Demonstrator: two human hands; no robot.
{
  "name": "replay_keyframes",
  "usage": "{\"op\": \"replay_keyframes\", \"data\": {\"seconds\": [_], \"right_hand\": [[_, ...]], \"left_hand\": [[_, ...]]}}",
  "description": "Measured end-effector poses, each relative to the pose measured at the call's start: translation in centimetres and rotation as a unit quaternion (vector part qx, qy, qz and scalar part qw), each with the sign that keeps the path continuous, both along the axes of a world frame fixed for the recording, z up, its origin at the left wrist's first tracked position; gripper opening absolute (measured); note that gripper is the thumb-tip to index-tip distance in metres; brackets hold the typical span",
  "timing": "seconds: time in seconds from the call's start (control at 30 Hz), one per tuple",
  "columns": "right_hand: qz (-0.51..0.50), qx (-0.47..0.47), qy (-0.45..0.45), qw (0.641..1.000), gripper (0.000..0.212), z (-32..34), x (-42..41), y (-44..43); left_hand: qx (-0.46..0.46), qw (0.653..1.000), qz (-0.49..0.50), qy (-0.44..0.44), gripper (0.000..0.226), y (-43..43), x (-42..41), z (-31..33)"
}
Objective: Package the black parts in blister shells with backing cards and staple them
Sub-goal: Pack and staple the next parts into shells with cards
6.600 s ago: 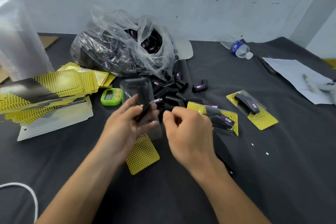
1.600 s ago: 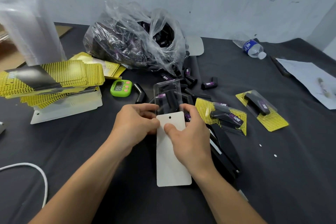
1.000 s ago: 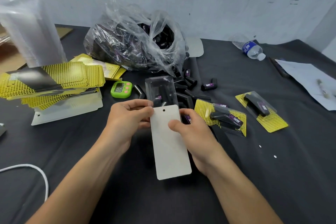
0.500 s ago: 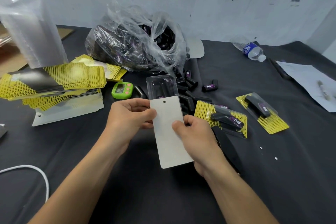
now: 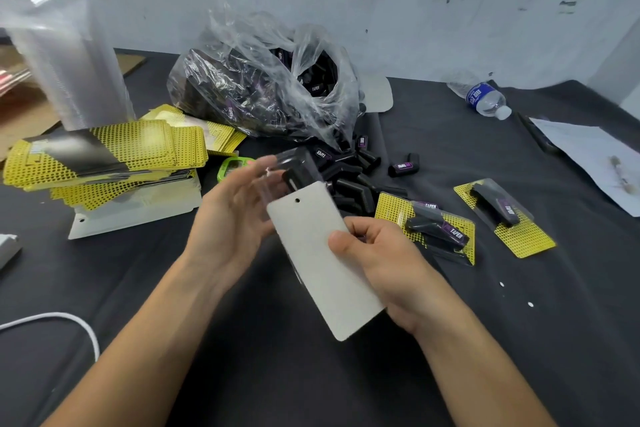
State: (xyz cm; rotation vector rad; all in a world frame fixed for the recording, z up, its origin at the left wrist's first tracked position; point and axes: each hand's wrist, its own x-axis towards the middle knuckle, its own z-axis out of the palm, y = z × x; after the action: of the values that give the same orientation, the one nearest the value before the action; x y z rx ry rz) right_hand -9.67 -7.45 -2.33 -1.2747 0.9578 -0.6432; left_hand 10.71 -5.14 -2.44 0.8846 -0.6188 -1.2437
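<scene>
Landmark for these notes: the clear plastic bag [image 5: 263,87] of black parts at the back of the desk [image 5: 519,340].

- Both hands are raised over the desk on the near side of the bag.
- My right hand [image 5: 384,263] grips the backing card [image 5: 322,260]: thumb pressed on its plain pale face, fingers curled behind its right edge. The card tilts with its punched-hole end up and toward the bag.
- The blister shell [image 5: 294,170] sticks out past the card's hole end, between card and bag, with one black part [image 5: 298,178] seen through it.
- My left hand [image 5: 235,218] is at the shell's left side, fingers stretched out and blurred. I cannot tell whether it is gripping the shell or only resting against it.
- Loose black parts [image 5: 349,177] spill from the bag's mouth on its near right side.
- Two finished packs lie to the near right of the bag, one [image 5: 433,229] just past the loose parts and the other [image 5: 502,215] further right.
- A stack of yellow dotted cards [image 5: 104,156] sits left of the bag, and a tall column of clear shells [image 5: 69,55] stands beyond it.
- A green timer [image 5: 232,166] sits just in front of the bag, partly behind my left fingers.
- Far right of the bag are a water bottle [image 5: 485,100], lying on its side, and a white paper sheet [image 5: 588,156].
- A white cable [image 5: 69,322] loops at the near left, well apart from the bag.
</scene>
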Motion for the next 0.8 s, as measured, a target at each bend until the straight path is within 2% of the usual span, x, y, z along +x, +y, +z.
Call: {"op": "replay_keyframes", "data": {"seconds": [0.03,0.1,0.17,0.27,0.47,0.53,0.6,0.67,0.73,0.8], "right_hand": [[0.016,0.000,0.015,1.000,0.023,0.2,-0.2,-0.1],[0.022,-0.009,0.053,0.998,0.032,0.5,-0.4,-0.1],[-0.006,-0.062,0.122,0.991,0.043,0.3,-0.4,-0.2],[-0.049,-0.170,0.225,0.958,0.055,0.0,-0.3,-0.1],[-0.107,-0.227,0.270,0.930,0.059,-0.1,-0.3,0.0],[-0.123,-0.244,0.276,0.921,0.056,-0.2,-0.3,0.2],[-0.133,-0.237,0.253,0.928,0.044,0.2,-0.3,0.1],[-0.138,-0.181,0.198,0.953,0.036,0.8,-0.7,-0.4],[-0.128,-0.100,0.152,0.975,0.038,1.4,-1.7,-1.0],[-0.060,-0.033,0.094,0.993,0.025,1.9,-2.3,-1.1]], "left_hand": [[-0.003,0.998,-0.042,0.042,0.048,0.0,0.4,0.0],[-0.003,0.993,-0.104,0.056,0.050,0.0,0.7,0.0],[0.026,0.995,-0.093,0.010,0.043,-0.3,0.5,-0.1],[0.061,0.996,-0.068,-0.009,0.042,-0.5,0.0,-0.5],[0.026,0.997,-0.059,-0.049,0.047,-0.5,-0.7,-0.6],[0.022,0.997,-0.043,-0.059,0.046,-0.5,-0.9,-0.8],[0.022,0.998,-0.021,-0.062,0.045,-0.6,-1.0,-1.0],[0.025,0.999,0.015,-0.034,0.044,-0.8,-0.9,-1.1],[0.028,0.998,0.049,0.016,0.043,-1.0,-0.6,-1.1],[0.025,0.997,0.068,0.039,0.041,-1.2,-0.4,-1.2]]}}
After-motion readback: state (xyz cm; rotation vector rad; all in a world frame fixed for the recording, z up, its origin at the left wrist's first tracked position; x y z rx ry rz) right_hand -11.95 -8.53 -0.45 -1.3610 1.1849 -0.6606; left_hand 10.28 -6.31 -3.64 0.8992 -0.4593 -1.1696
